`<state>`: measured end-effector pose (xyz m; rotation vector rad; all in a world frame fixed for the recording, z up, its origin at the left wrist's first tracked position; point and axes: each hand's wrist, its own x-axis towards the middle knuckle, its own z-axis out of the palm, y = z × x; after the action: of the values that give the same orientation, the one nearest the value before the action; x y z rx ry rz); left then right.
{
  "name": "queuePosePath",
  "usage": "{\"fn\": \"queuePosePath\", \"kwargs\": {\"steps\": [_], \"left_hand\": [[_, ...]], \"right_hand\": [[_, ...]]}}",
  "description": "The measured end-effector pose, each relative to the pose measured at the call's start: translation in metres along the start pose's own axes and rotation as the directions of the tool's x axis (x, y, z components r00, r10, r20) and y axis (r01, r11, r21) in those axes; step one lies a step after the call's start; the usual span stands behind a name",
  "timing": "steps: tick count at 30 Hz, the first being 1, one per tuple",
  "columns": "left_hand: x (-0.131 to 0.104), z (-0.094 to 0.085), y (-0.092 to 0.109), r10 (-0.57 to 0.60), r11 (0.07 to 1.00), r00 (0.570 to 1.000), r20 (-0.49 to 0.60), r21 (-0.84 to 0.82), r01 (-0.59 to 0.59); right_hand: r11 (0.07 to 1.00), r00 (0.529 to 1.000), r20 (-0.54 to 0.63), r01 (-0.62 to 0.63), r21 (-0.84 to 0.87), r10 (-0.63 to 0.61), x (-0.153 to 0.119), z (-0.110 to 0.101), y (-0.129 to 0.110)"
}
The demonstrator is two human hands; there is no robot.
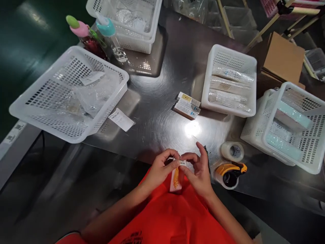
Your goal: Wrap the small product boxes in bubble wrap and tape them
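Observation:
Close to my body, at the table's front edge, I have a small white box with orange print (176, 179) between both hands. My left hand (162, 166) pinches its upper end from the left, thumb on top. On the right, my right hand (199, 171) grips the same end with thumb and a bent finger, while another finger points upward. The box's top end is partly covered by my fingers. Ahead on the metal table, small printed cartons (187, 105) lie side by side.
A basket with clear plastic bags (25, 112) stands left, beside a paper slip (122, 119) and two drink bottles (109, 30). To the right are a basket of bubble-wrapped packs (210, 49), stacked baskets (269, 135), a tape roll (232, 151), an orange tape dispenser (225, 169) and cardboard (283, 57).

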<state>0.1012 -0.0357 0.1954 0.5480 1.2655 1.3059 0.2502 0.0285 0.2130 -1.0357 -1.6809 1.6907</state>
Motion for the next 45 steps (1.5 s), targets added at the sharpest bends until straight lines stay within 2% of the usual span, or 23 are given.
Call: {"fn": "queuePosePath", "kwargs": {"steps": [6,8,12,20,24,29,34,36,38,41,43,45], "left_hand": [[-0.001,-0.005,-0.005,0.126,0.99,0.99,0.058,0.055,-0.129],[-0.003,-0.006,-0.005,0.116,0.991,0.99,0.082,0.06,-0.121],[-0.004,-0.006,-0.004,0.064,0.992,0.996,0.061,0.108,-0.07],[-0.008,-0.006,-0.01,0.286,0.908,0.956,0.058,0.301,-0.29],[-0.009,-0.005,-0.01,0.35,0.867,0.935,0.059,0.358,-0.347],[-0.012,-0.004,-0.008,0.387,0.833,0.916,0.101,0.388,-0.395],[-0.016,-0.003,-0.011,0.346,0.829,0.927,0.145,0.416,-0.375],[-0.018,-0.003,-0.01,0.354,0.827,0.924,0.147,0.412,-0.382],[-0.018,-0.001,-0.008,0.36,0.822,0.923,0.136,0.422,-0.383],[-0.017,0.002,-0.003,0.378,0.808,0.917,0.132,0.437,-0.396],[-0.016,0.005,0.0,0.405,0.794,0.903,0.144,0.433,-0.426],[-0.015,0.007,0.002,0.426,0.785,0.891,0.16,0.425,-0.451]], "right_hand": [[0.973,0.981,0.042,0.194,-0.123,-0.191,0.003,-0.002,0.002],[0.97,0.98,0.041,0.199,-0.142,-0.195,0.003,-0.004,0.002],[0.973,0.989,0.014,0.145,-0.179,-0.145,0.002,-0.007,0.0],[0.962,0.985,0.056,0.173,-0.212,-0.165,-0.001,-0.008,-0.001],[0.98,0.992,0.016,0.127,-0.152,-0.126,-0.003,-0.006,-0.004],[0.998,1.0,-0.019,0.003,-0.069,-0.004,-0.005,-0.008,-0.014],[0.997,0.99,-0.118,-0.071,0.007,0.071,0.018,-0.036,-0.037],[0.989,0.987,-0.064,-0.149,0.003,0.149,0.033,-0.049,-0.049],[0.96,0.955,0.103,-0.274,-0.058,0.278,0.048,-0.056,-0.059],[0.904,0.842,0.329,-0.4,-0.153,0.428,0.064,-0.055,-0.068],[0.88,0.791,0.387,-0.439,-0.183,0.475,0.071,-0.051,-0.07],[0.862,0.759,0.41,-0.457,-0.218,0.506,0.074,-0.047,-0.068]]}}
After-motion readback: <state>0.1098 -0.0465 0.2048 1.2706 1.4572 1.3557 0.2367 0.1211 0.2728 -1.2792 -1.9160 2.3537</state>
